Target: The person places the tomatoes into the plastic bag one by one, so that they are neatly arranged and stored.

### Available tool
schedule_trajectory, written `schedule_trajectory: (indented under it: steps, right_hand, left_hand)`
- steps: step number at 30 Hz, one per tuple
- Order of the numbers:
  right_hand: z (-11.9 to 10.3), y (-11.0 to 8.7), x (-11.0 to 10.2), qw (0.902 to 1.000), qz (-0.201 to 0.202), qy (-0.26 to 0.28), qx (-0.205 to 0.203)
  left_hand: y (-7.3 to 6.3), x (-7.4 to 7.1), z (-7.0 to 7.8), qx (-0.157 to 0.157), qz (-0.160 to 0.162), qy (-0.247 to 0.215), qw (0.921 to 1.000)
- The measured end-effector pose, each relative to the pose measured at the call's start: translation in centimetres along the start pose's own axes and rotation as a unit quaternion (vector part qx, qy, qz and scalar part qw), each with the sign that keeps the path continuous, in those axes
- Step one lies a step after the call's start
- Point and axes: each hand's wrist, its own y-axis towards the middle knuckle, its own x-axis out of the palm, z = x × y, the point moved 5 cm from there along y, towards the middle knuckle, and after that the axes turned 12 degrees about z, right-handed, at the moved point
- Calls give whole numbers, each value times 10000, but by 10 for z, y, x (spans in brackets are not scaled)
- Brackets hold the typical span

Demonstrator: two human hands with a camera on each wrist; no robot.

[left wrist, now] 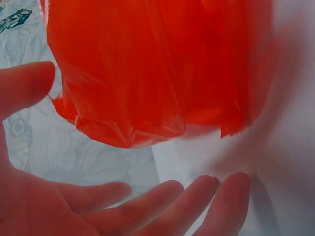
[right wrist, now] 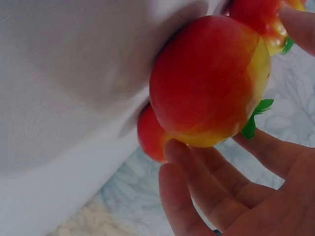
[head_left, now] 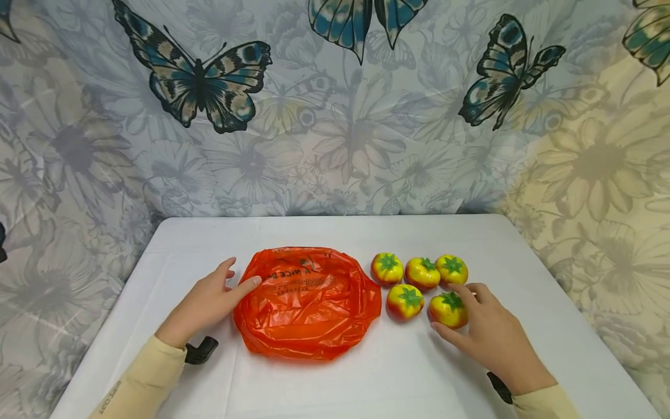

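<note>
A crumpled red plastic bag [head_left: 309,308] with dark print lies on the table. My left hand [head_left: 211,302] is at its left side, fingers spread and thumb by the bag's edge. In the left wrist view, the fingers of this hand [left wrist: 162,206] extend below the bag [left wrist: 147,73], apart from it. Several glossy red-and-yellow tomato-like fruits with green leafy tops sit right of the bag. My right hand [head_left: 494,334] is around the front right fruit [head_left: 448,309], thumb and fingers apart. In the right wrist view, fingers [right wrist: 184,191] lie beside this fruit [right wrist: 209,81]; firm contact is unclear.
Close by stand the other fruits: front left [head_left: 405,302], back left [head_left: 387,269], back middle [head_left: 423,273] and back right [head_left: 452,269]. A white cloth covers the table [head_left: 335,390]. Behind it hangs a floral backdrop [head_left: 361,145] with butterflies.
</note>
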Motion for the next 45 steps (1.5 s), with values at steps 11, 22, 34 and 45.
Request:
schedule_trajectory:
  steps: [11,22,34,45]
  right_hand:
    - [-10,9,10,9999,-121,-87,-25]
    - [-20,11,6,9998,-149,-118,-38]
    - [-85,51,-27,9953,401,347,-815]
    - [-178,89,3,9869,187,946,-1290]
  left_hand:
    - [0,-4,-5,-65,-57,-173,9998]
    - [0,-7,-11,82,-73,-303,9995]
    - [0,-6,-11,-12,-142,-469,9988]
    - [5,-1,-3,109,-110,-509,9986]
